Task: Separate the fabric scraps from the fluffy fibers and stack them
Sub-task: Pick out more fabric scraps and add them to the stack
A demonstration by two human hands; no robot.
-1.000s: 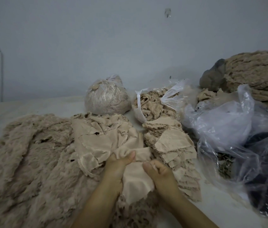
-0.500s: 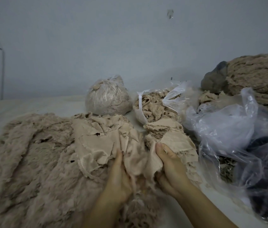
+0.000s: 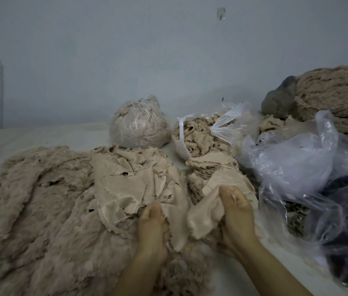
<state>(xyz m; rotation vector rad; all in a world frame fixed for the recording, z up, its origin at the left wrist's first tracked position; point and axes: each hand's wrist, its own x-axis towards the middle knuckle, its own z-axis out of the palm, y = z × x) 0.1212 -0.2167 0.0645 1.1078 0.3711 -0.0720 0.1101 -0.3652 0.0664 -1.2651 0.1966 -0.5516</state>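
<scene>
Beige woven fabric scrap (image 3: 206, 212) is lying at six o'clock; we are pinching it with our right hand (image 3: 236, 212), left hand (image 3: 154, 225) gripping neighbouring cloth, peeling slowly so fluffy tan fibers (image 3: 36, 210) are staying behind.

Just two bare forearms coming in from the bottom, no sleeves, no gloves, no watch or rings that show. The left hand (image 3: 152, 226) looks plain; the right hand (image 3: 236, 212) has bits of fluff stuck on it.
</scene>
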